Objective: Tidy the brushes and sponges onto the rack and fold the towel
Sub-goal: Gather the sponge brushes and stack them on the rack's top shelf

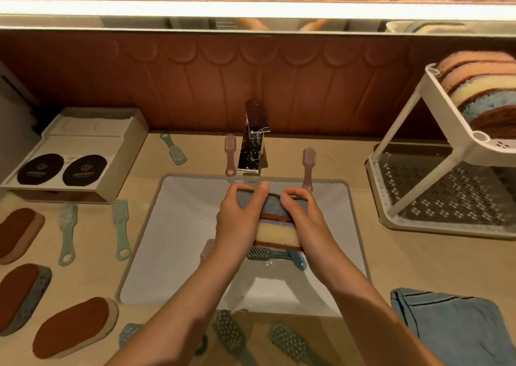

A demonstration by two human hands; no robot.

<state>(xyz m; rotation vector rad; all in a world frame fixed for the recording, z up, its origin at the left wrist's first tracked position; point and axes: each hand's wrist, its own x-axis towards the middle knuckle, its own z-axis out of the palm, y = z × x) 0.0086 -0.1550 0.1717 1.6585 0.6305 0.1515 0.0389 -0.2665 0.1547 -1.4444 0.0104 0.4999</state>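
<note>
Over the white sink (178,242), my left hand (240,220) and my right hand (304,217) press together a stack of sponges (277,226), blue, brown and yellow. The white two-tier rack (405,170) stands at the right, with several sponges (483,92) on edge in its top tier. Three brown-topped sponges (19,234) lie on the counter at the left. Green brushes (67,231) lie beside them, pink brushes (230,153) flank the tap, and more brushes (273,255) lie in the sink and along the front edge. A blue towel (458,329) lies crumpled at the lower right.
A chrome tap (252,142) stands behind the sink. A beige open box (75,153) with two dark round pads sits at the back left. A brown panelled wall and a lit shelf run along the back.
</note>
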